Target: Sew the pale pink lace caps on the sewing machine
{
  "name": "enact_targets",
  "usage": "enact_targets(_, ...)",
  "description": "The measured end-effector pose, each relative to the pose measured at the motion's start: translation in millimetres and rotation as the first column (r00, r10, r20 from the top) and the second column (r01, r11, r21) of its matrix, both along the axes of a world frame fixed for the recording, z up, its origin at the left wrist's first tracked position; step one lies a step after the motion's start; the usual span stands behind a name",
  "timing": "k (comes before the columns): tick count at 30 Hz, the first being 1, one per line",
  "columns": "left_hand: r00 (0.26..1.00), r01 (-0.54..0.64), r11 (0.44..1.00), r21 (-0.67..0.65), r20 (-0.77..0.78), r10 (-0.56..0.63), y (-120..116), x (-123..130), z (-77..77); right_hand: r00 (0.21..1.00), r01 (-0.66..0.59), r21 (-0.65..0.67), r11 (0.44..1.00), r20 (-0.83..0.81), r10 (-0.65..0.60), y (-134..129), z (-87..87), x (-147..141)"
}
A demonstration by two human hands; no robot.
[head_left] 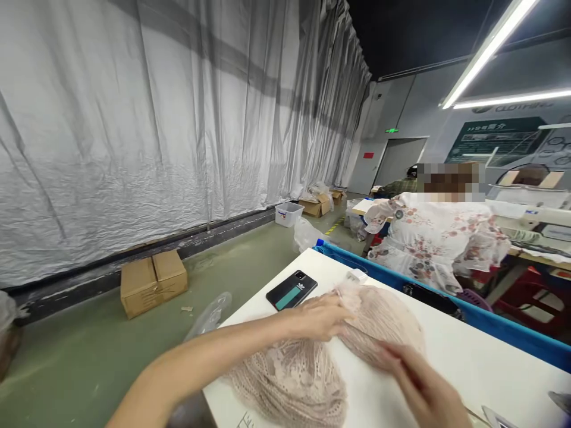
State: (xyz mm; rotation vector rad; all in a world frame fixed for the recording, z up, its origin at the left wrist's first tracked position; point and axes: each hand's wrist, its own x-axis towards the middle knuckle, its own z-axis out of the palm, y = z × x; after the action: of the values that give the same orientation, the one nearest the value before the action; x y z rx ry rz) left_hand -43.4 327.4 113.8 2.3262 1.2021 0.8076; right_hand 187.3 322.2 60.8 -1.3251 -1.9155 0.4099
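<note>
At the near right, the right hand [413,371] comes in low over the table, its wrist bent a little and its fingers pointing to the far left. Its thumb and fingers are closed together on a twisted part of the lace fabric [364,348]; the hand is blurred, so I cannot tell each finger's place. The left hand [323,315] reaches farther, its arm stretched diagonally from the near left, back of the hand upward. Its fingers are bent and closed on the other end of this twisted part, so the cloth runs tight between both hands.

The fabric is pale pinkish beige, thin, with a pattern of small holes. It lies on the white table [482,351] in two soft heaps: a crumpled one at the near left, under the left arm, and a flatter, finely pleated one beyond the hands. Whether they are one piece, I cannot tell.

A dark phone [292,290] with a green band lies just beside the left hand, on its far left. Blue cloth [521,339] borders the table's far edge, and beyond it sits a person in a flowered blouse [428,238].
</note>
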Motion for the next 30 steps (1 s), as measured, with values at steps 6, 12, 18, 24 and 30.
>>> enact_targets(6, 0.973, 0.096, 0.982, -0.16, -0.192, -0.127, -91.9, -41.0, 13.9, 0.858, -0.506, 0.184, 0.843, 0.207, 0.47, -65.1, -5.4, -46.9)
enact_targets(12, 0.983, -0.043, 0.983, -0.177, -0.181, 0.01, -114.2, -38.0, -14.1, 0.859, -0.451, 0.282, 0.847, 0.395, 0.326, -80.8, -7.3, -51.1)
enact_targets(18, 0.981, -0.185, 0.974, -0.128, -0.076, 0.176, -117.0, -36.6, -12.8, 0.913, -0.369, 0.357, 0.858, 0.312, 0.262, -87.5, -1.9, -53.8)
enact_targets(24, 0.967, -0.255, 0.955, -0.15, -0.023, 0.254, -108.7, -38.3, -6.2, 0.842, -0.494, 0.345, 0.798, 0.418, 0.341, -89.8, 10.2, -52.9)
enact_targets(30, 0.988, -0.154, 0.966, -0.206, -0.039, 0.149, -105.9, -37.7, -16.1, 0.769, -0.53, 0.335, 0.779, 0.578, 0.275, -87.9, -0.6, -45.9)
